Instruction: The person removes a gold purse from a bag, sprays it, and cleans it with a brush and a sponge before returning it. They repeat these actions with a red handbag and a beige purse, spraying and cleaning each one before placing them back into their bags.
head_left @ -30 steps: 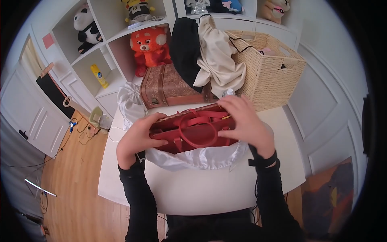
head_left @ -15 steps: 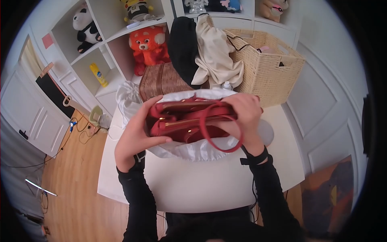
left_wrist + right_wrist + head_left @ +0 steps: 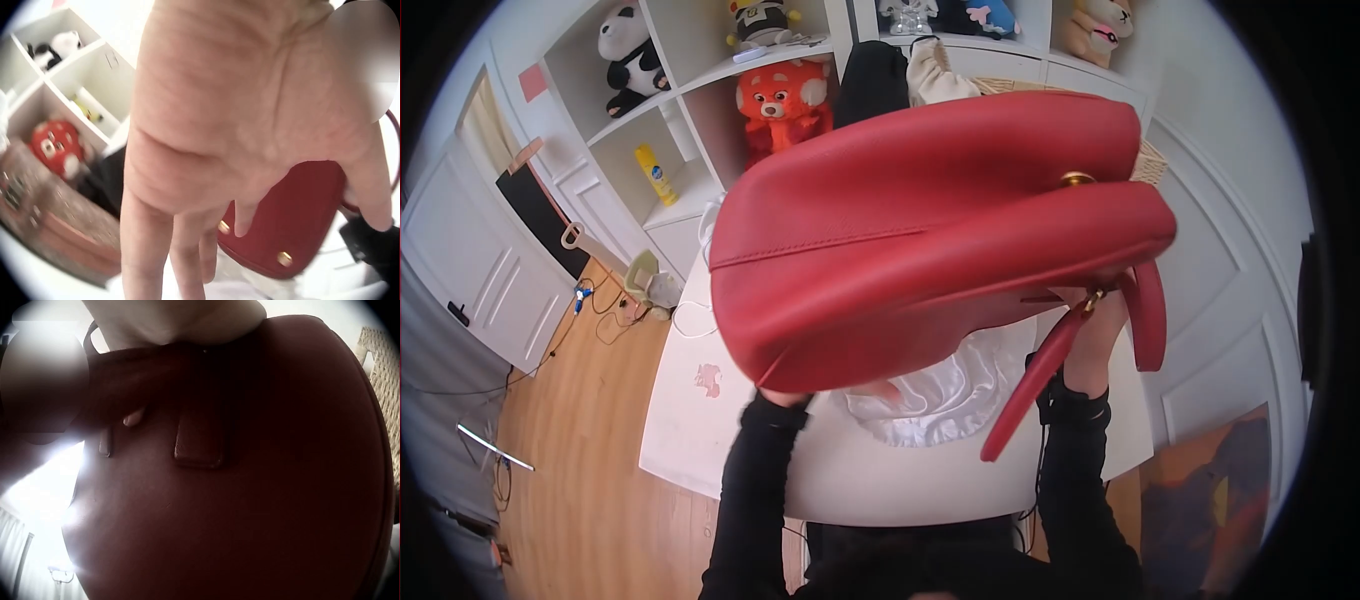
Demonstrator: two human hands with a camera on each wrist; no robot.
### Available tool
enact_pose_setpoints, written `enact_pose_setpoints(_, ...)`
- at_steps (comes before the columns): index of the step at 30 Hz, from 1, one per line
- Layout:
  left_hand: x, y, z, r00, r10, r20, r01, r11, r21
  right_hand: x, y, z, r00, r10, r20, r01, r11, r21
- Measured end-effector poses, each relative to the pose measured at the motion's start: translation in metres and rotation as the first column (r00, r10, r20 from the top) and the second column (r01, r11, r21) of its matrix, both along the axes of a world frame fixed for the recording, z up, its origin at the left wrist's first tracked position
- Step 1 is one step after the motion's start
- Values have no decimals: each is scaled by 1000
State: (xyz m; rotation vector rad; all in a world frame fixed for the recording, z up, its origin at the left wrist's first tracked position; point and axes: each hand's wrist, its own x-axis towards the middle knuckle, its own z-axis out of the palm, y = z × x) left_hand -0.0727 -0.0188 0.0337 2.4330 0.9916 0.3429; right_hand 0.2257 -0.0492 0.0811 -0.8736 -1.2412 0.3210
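A red handbag is held up, tilted, close to the head view, its smooth outer side towards me and its handles hanging at the right. My right hand grips it near the handles; the bag hides the fingers, also in the right wrist view, where the hand lies at the bag's edge. My left hand is mostly hidden below the bag's left end. In the left wrist view the left hand has extended, spread fingers beside the bag. A white satin cloth lies beneath on the table.
The white table bears a pink mark at its left. Behind the bag are a black cloth, a cream cloth and a wicker basket. A patterned brown case stands near shelves with plush toys, including a red one.
The handbag has come up out of the white cloth towards the head camera and turned, its zipped opening no longer in sight. The left hand has gone from gripping its end to extended fingers beneath.
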Motion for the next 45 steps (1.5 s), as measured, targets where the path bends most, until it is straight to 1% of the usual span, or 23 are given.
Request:
enact_pose_setpoints(2,35,-7,-23,985,-150,-87,162,976,147,4,1,-7,995,-84,62,87,996,-33)
enact_pose_setpoints(4,62,-11,-46,925,-353,-141,380,845,377,2,1,-2,966,-215,140,212,976,41)
enact_pose_setpoints(5,64,-5,-70,931,-330,-154,364,810,461,1,0,2,951,-252,178,248,968,48)
enact_pose_setpoints(7,56,9,-96,935,-287,-207,354,781,515,-5,-22,30,943,-208,261,233,970,-70)
enact_pose_setpoints(9,36,32,-105,954,-182,-237,279,827,488,-12,-44,56,932,-157,325,229,954,-193)
enact_pose_setpoints(12,-19,76,-106,956,86,-279,39,910,412,5,-20,23,914,-209,349,151,971,185)
enact_pose_setpoints(15,-78,112,-97,879,414,-237,-333,888,317,10,-19,22,982,-61,180,42,993,109)
enact_pose_setpoints(17,-107,121,-81,782,616,-94,-591,782,199,2,-19,30,926,-34,375,-41,981,190)
enact_pose_setpoints(19,-127,121,-63,595,777,206,-786,616,-51,-7,-18,33,828,-46,559,-90,973,213)
enact_pose_setpoints(20,-123,112,-45,442,780,444,-775,581,-250,-14,-17,34,765,-59,641,-115,967,226)
enact_pose_setpoints(21,-118,98,-32,220,722,656,-694,589,-415,-21,-14,32,685,-58,726,-152,963,221)
enact_pose_setpoints(22,-120,101,-31,40,576,816,-575,681,-453,-29,-13,26,621,-4,784,-183,972,150)
enact_pose_setpoints(24,-111,79,-3,198,559,805,-463,777,-426,-49,-8,11,569,31,822,-242,961,131)
enact_pose_setpoints(27,-92,55,20,557,502,661,-468,848,-249,-71,7,-18,587,15,809,-242,958,157)
enact_pose_setpoints(30,-90,50,20,829,395,395,-422,906,-19,-76,6,-12,564,11,826,-218,967,136)
enact_pose_setpoints(31,-88,43,25,921,243,303,-304,937,174,-77,5,-10,563,18,826,-214,969,125)
enact_pose_setpoints(34,-78,2,60,957,124,262,-111,992,-62,-70,2,0,595,46,803,-219,970,107)
enact_pose_setpoints(36,-72,-24,80,961,22,274,17,990,-141,-46,10,16,655,69,753,-244,962,124)
enact_pose_setpoints(37,-67,-33,86,958,-27,286,81,981,-178,-30,18,16,668,80,740,-191,979,67)
enact_pose_setpoints(40,-41,-50,87,980,-74,185,79,997,-16,4,51,-3,894,260,366,-213,963,-165)
enact_pose_setpoints(43,-26,-55,83,986,-16,165,35,993,-116,23,95,-38,928,286,239,-209,931,-300)
enact_pose_setpoints(44,-23,-56,83,988,-9,153,34,986,-162,30,106,-56,855,331,401,-167,905,-392)
enact_pose_setpoints(45,-18,-58,85,991,-46,129,59,993,-100,38,117,-73,748,382,542,-106,876,-471)
